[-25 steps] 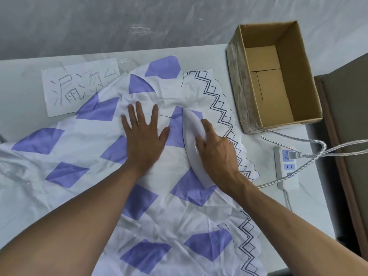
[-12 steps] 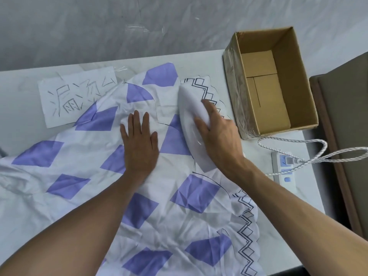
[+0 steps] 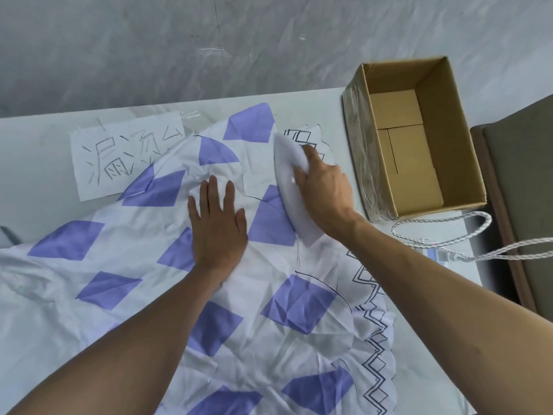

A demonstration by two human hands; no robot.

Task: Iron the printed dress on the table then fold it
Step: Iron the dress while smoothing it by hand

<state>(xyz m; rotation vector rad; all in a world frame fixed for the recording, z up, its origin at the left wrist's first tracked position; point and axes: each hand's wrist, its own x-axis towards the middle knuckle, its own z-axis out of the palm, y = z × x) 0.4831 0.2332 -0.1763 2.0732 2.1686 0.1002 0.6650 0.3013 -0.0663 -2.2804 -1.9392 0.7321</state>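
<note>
Printed dress (image 3: 185, 295) spread across desk (image 3: 33, 163), centre frame. Right hand (image 3: 321, 190) grips iron (image 3: 288, 187) near upper hem; left hand (image 3: 217, 226) flat, fingers spread, pinning cloth. Best: hold fabric taut, glide slowly, mind cord (image 3: 443, 235).

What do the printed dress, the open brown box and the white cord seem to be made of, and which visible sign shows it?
White dress with purple diamond print: thin cloth, matt; it creases and drapes. Open brown box: cardboard, probably, with folded flaps; glossy clear film wraps its side. White cord: braided textile sheath, judging by its woven speckle.
</note>
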